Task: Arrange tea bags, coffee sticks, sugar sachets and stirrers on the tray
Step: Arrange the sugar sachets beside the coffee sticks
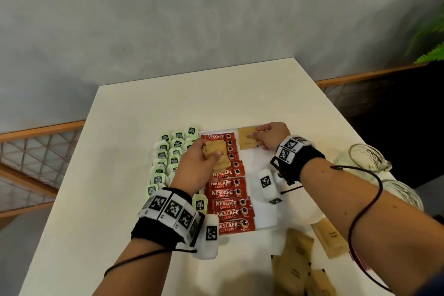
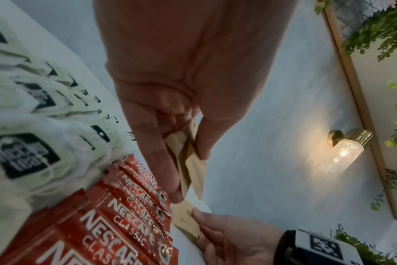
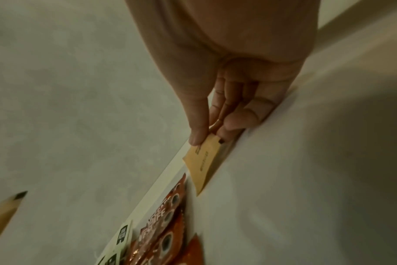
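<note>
Both hands grip sugar sachets: left hand (image 1: 197, 166) a bunch (image 1: 214, 154), right hand (image 1: 272, 136) one (image 1: 247, 138) on the tray (image 1: 258, 163).

Setting: hospitality-type interior, likely a hotel room or café corner; cannot tell which. Evidence: white table (image 1: 134, 113) against a grey plastered wall (image 1: 168, 19); brass wall lamp (image 2: 344, 150) with textured glass shade; wood-framed lattice panels (image 1: 36, 151) left; fern (image 1: 432, 38) far right; glass jars (image 1: 367, 158) right.
</note>
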Demonstrator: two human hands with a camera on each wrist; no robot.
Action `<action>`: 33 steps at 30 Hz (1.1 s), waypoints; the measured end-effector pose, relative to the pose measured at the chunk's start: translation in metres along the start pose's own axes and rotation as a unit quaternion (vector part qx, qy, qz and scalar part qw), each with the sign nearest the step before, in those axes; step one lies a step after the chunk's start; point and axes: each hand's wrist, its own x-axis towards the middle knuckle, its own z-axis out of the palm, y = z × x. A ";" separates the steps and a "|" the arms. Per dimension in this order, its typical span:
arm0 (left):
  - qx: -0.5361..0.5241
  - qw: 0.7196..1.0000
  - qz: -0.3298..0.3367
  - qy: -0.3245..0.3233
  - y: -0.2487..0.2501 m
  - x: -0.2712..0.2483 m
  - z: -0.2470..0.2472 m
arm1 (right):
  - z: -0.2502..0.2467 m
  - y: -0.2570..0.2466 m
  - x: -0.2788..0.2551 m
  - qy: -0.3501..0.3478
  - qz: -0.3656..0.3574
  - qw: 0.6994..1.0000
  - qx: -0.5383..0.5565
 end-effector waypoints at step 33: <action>-0.200 0.979 -0.037 0.021 -0.007 0.009 0.014 | 0.010 -0.008 -0.077 -0.176 -0.081 0.981 -0.029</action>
